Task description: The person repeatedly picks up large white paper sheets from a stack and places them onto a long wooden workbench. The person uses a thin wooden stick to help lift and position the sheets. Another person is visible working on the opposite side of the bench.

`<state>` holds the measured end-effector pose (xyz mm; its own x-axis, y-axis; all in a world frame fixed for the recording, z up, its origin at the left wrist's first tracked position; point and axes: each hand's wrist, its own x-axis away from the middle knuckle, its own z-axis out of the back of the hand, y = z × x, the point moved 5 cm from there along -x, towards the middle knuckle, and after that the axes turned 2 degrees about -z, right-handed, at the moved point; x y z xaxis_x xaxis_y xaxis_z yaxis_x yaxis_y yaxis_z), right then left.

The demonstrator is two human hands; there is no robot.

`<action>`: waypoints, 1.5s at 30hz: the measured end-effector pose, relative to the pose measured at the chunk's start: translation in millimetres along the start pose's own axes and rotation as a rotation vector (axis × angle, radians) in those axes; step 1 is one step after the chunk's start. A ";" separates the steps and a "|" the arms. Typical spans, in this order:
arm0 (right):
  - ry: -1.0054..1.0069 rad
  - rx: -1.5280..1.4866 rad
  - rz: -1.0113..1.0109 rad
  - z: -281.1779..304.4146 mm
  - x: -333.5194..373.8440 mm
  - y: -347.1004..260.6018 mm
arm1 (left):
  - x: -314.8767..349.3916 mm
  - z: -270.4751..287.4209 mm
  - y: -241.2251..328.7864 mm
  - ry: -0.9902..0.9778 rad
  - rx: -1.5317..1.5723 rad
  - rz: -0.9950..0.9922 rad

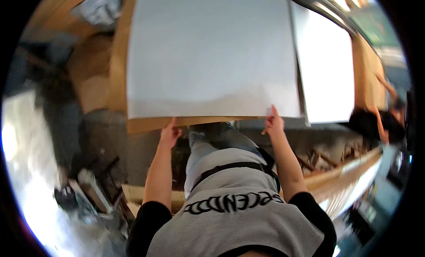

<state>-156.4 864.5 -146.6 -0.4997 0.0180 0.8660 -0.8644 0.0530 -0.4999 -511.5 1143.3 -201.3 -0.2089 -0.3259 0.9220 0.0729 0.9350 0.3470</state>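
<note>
A large white sheet [212,53] lies flat in front of me on brown cardboard [152,124], which shows along its left and near edges. My left hand [169,134] is at the near cardboard edge, one finger stretched to it and the other fingers curled; whatever they hold is hidden. My right hand [275,123] is at the sheet's near right edge. Its index finger lies over the white surface, the rest are closed, and a small tan tip shows below them, too blurred to name.
A second white sheet [325,66] lies to the right. Beyond it a co-worker's arm [379,124] shows. A long bin edge [345,170] with brown scraps stands at lower right. Crumpled grey plastic [102,9] lies far left; clutter [88,195] covers the lower left floor.
</note>
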 end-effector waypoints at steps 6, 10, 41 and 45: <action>-0.105 0.213 0.226 7.8 -0.1 -25.1 | 27.5 21.1 4.4 -0.128 0.269 -0.120; -0.074 0.318 0.225 25.9 -6.1 -33.3 | 28.3 48.1 15.3 0.013 0.412 -0.170; 0.027 0.204 0.078 94.2 -44.2 -45.6 | -13.1 51.3 33.7 0.148 0.527 -0.171; 0.498 0.054 0.303 143.5 -22.3 -54.1 | -0.7 53.1 37.1 0.158 0.456 -0.272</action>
<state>-106.3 717.9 -140.5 -0.6502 0.4923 0.5786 -0.6951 -0.0783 -0.7146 -560.5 1185.6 -198.1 -0.0095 -0.5480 0.8364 -0.4005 0.7685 0.4989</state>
